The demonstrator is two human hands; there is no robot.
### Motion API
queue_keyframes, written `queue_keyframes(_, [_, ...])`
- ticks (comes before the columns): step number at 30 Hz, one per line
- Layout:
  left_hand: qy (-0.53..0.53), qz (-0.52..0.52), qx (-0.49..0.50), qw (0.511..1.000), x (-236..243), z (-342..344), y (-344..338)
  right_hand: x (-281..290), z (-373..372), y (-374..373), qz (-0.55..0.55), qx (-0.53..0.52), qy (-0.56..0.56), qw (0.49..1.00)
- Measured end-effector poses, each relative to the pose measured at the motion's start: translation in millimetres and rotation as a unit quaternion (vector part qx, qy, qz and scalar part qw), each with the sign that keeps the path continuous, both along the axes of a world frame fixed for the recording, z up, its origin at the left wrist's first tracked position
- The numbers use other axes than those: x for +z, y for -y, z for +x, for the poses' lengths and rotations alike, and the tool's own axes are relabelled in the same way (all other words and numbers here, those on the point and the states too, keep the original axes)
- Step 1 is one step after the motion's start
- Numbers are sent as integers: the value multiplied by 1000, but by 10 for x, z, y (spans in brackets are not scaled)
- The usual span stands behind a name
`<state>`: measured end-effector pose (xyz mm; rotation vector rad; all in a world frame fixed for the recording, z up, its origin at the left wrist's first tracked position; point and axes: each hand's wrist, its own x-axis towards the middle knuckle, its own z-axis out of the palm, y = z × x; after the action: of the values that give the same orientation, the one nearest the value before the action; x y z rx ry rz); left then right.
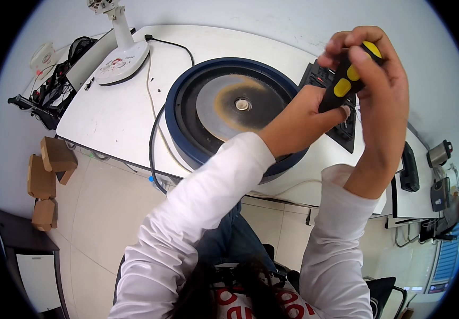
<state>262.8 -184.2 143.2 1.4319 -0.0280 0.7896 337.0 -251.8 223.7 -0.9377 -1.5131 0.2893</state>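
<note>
Both hands are raised over the right part of the table around a black tool handle with yellow pads [342,87], apparently a screwdriver. The fingers of my left hand [299,119] are wrapped round its lower end. At the upper end, my right hand [386,80] curls its thumb and fingers about the handle. No blade or tip shows. Below and left of them sits a round dark-blue appliance [173,114] with a black inside. Its grey metal disc [208,103] is stained brown, with a small round fitting [242,104] at the centre. My left forearm hides its near right rim.
Partly behind my hands lies a black tool tray [341,139]. A white fan [123,53] stands at the table's far left, and a black power cable [157,125] runs beside the appliance. Cardboard boxes [42,178] are on the floor at left.
</note>
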Motion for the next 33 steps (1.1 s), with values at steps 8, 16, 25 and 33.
queue_keyframes(8, [-129, 2, -150, 980, 145, 3, -163, 37, 330, -353, -58, 460, -126, 877])
queue_keyframes(16, [90, 195, 233, 948, 40, 67, 117, -89, -17, -244, 43, -4, -151, 988])
queue_keyframes(25, [-38, 12, -16, 999, 180, 151, -14, 29, 303, -131, -43, 177, -111, 977])
queue_keyframes(33, [-137, -30, -306, 942, 283, 25, -183, 29, 391, -251, -82, 506, -81, 855])
